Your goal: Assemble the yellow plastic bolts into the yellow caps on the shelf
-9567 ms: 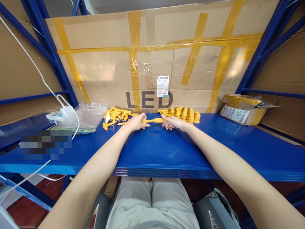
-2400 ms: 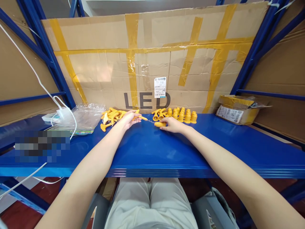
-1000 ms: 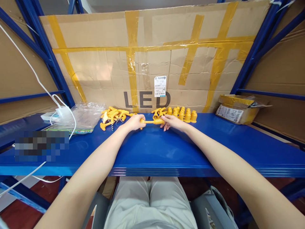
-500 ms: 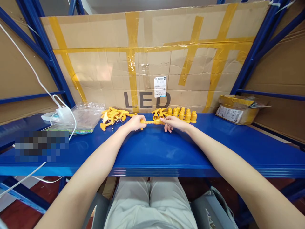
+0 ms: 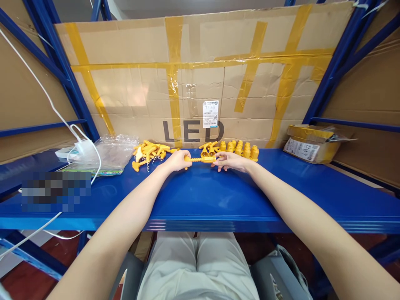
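My left hand (image 5: pixel 178 161) is closed around the handle end of a yellow plastic corkscrew, whose ridged shaft (image 5: pixel 196 160) points right. At the shaft's other end is a yellow cylindrical sleeve (image 5: pixel 207 159). The fingertips of my right hand (image 5: pixel 229 161) pinch the right end of that sleeve. Beyond my left hand lies a pile of yellow corkscrew handles (image 5: pixel 151 151), some with metal spirals showing. Behind my right hand stand several yellow ribbed caps (image 5: pixel 246 150) in rows. Behind the sleeve lie yellow pieces with round openings (image 5: pixel 210 148).
A blue metal shelf (image 5: pixel 215 200) carries everything. A large taped cardboard sheet (image 5: pixel 137 96) stands at the back. On the left are clear plastic bags (image 5: pixel 114 148) and a white cable with a plug (image 5: pixel 83 146). An opened small carton (image 5: pixel 308 143) sits at the right.
My right hand's fingers have shifted slightly right along the sleeve, and more of the sleeve shows now. My left hand has stayed in place on the handle.
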Demonstrator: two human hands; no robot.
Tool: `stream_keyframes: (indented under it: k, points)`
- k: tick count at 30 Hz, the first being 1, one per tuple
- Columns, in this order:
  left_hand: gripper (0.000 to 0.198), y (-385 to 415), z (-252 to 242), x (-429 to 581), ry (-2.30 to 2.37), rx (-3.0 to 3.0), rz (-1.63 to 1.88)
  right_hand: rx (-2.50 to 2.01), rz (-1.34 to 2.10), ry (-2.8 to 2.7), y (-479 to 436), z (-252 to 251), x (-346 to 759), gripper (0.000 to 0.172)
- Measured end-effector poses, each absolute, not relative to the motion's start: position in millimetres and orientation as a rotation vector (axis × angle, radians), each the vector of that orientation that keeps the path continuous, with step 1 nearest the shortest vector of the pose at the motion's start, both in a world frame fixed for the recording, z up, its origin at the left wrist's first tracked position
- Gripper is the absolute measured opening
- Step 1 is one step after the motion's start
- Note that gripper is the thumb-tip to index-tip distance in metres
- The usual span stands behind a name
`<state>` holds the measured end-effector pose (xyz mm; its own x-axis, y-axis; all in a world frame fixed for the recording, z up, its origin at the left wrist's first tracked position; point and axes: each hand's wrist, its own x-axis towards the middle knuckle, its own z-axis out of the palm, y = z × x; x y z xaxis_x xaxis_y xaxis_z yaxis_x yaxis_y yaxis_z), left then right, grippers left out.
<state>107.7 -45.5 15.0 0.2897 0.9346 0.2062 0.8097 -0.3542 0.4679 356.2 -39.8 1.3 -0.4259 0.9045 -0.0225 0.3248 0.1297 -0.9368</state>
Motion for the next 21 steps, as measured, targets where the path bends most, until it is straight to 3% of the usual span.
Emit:
stream_keyframes:
  k: [2, 7, 11, 13, 15, 18, 21]
  points:
    - [0.015, -44.5, 15.1, 107.4, 1.604, 2.325, 0.651, -1.172, 1.323, -1.840, -38.6, 0.9, 355.5, 0.018]
    - [0.012, -41.4, 13.5, 107.6, 1.573, 2.399, 0.696, -1.221, 1.369, -1.811, -39.4, 2.7, 349.4, 0.047]
    - [0.011, -40.5, 12.6, 108.0, 1.569, 2.367, 0.704, -1.300, 1.388, -1.772, -42.1, 4.6, 347.5, 0.058]
    - [0.011, -40.3, 12.5, 107.9, 1.563, 2.351, 0.694, -1.282, 1.443, -1.754, -43.3, 5.2, 348.2, 0.053]
    - [0.011, -39.7, 12.2, 107.6, 1.561, 2.366, 0.696, -1.219, 1.480, -1.745, -44.2, 5.2, 349.3, 0.037]
    - [0.010, -38.2, 11.4, 106.9, 1.572, 2.412, 0.718, -1.163, 1.411, -1.741, -45.4, 4.6, 349.9, 0.043]
    - [0.011, -37.5, 11.5, 106.7, 1.568, 2.449, 0.737, -1.180, 1.360, -1.743, -46.9, 4.6, 349.1, 0.030]
